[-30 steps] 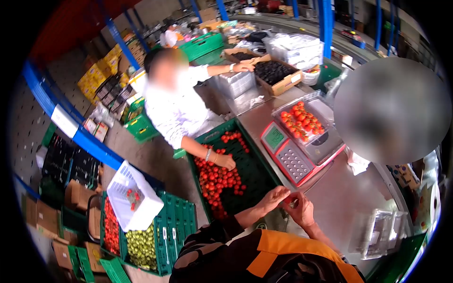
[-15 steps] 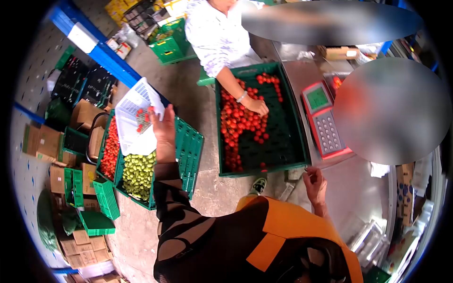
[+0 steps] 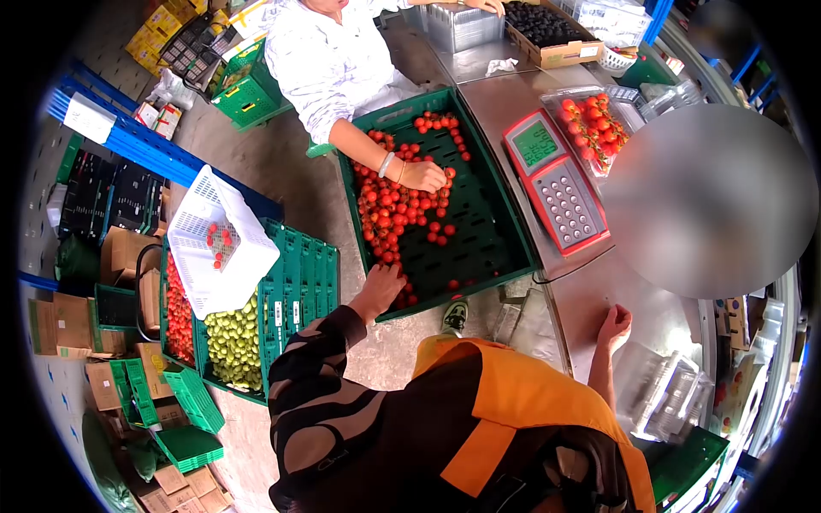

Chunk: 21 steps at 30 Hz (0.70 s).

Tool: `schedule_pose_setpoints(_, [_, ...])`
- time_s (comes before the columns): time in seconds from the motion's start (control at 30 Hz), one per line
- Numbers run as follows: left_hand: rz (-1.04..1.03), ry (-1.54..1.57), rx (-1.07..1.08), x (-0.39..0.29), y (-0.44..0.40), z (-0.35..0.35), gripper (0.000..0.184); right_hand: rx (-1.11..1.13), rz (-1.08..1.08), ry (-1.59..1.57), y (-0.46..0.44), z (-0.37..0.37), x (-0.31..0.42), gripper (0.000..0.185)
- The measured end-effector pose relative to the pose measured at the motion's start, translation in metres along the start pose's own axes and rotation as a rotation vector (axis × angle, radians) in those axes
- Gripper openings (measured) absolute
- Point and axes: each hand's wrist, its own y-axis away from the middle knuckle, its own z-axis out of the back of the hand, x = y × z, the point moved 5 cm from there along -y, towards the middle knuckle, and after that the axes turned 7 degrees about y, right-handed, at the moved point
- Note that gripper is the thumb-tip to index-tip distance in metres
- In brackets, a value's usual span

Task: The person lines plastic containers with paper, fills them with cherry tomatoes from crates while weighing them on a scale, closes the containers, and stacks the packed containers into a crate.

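Note:
My left hand (image 3: 379,291) reaches to the near left corner of a green crate (image 3: 505,218), its curled fingers against the red cherry tomatoes (image 3: 386,209); what its fingertips grip is hidden. Over the steel table (image 3: 590,295), my right hand (image 3: 614,327) is loosely closed beside some clear plastic boxes (image 3: 671,398), and I cannot make out anything in it. A co-worker's hand (image 3: 423,176) touches tomatoes in the same crate. Beyond the crate stands a red scale (image 3: 556,184), with a clear box of vine tomatoes (image 3: 594,128) behind it.
At the left, a white basket (image 3: 218,244) with a few tomatoes sits over green crates (image 3: 299,286) holding red and green fruit. A blue beam (image 3: 162,154) crosses behind it. A carton of dark fruit (image 3: 547,38) is at the back.
My left hand has moved from over the white basket to the tomato crate. My right hand stays over the table. The view has shifted, showing more of the scale and the boxed tomatoes.

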Motion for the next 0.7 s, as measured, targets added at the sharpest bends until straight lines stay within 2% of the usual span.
schedule_pose_setpoints(0.03, [0.022, 0.004, 0.113, 0.000, -0.007, -0.004, 0.022, -0.032, 0.054, 0.118, 0.007, 0.001, 0.004, 0.017])
schedule_pose_setpoints(0.1, [0.006, -0.041, 0.012, 0.005, -0.013, -0.009, 0.021, -0.084, 0.173, 0.294, 0.020, 0.001, 0.026, 0.012])
schedule_pose_setpoints(0.17, [-0.017, -0.083, -0.066, 0.013, -0.013, -0.014, 0.022, -0.037, 0.133, 0.334, 0.020, 0.001, 0.036, 0.011])
schedule_pose_setpoints(0.2, [-0.022, -0.068, -0.036, 0.017, -0.014, -0.018, 0.022, -0.016, 0.113, 0.352, 0.019, 0.001, 0.039, 0.011])
schedule_pose_setpoints(0.3, [-0.058, -0.086, 0.101, 0.021, -0.022, -0.017, 0.028, -0.019, 0.111, 0.348, 0.023, 0.001, 0.047, 0.010])
schedule_pose_setpoints(0.4, [-0.153, -0.079, -0.048, 0.025, -0.021, -0.019, 0.032, -0.046, 0.084, 0.295, 0.024, 0.007, 0.052, 0.010])
schedule_pose_setpoints(0.47, [-0.127, -0.052, 0.017, 0.032, -0.025, -0.026, 0.035, -0.041, 0.091, 0.295, 0.023, 0.008, 0.051, 0.010])
schedule_pose_setpoints(0.53, [-0.169, -0.117, 0.069, 0.023, -0.028, -0.011, 0.035, -0.044, 0.091, 0.297, 0.023, 0.010, 0.053, 0.009])
schedule_pose_setpoints(0.6, [-0.273, -0.115, 0.014, 0.020, -0.025, 0.000, 0.034, -0.056, 0.108, 0.295, 0.023, 0.010, 0.054, 0.008])
schedule_pose_setpoints(0.7, [-0.403, -0.157, 0.049, 0.014, -0.032, 0.004, 0.025, -0.067, 0.114, 0.295, 0.024, 0.014, 0.058, 0.007])
